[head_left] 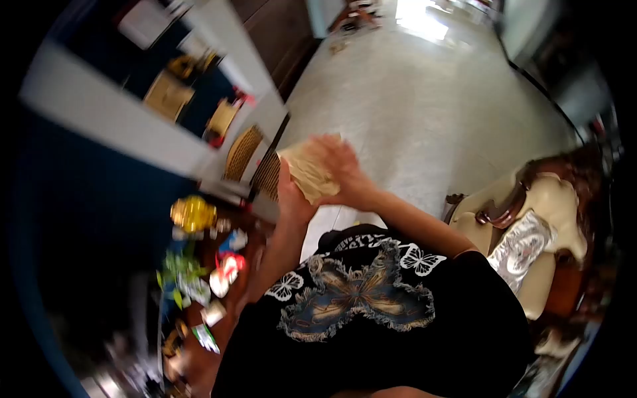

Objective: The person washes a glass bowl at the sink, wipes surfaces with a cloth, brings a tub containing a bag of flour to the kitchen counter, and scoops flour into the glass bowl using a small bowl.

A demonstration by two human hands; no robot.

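Observation:
Between my two hands, out in front of my chest, is a wrinkled pale-beige piece [309,174] that looks like folded cloth; the frame does not settle whether it is cloth or paper. My left hand [296,198] grips its left and lower edge, with the thumb up along its side. Across its right side lies my right hand [346,171], closed against it and blurred by motion. Some of its fingers are hidden behind the piece.
To the left, a dark wooden table [204,355] bears a yellow glass object [193,213], a green plant [180,270] and small items. A wicker chair [243,154] stands beyond. At the right is a carved cream armchair [552,211] with a silvery cushion [524,249]. Pale tiled floor [405,113] stretches ahead.

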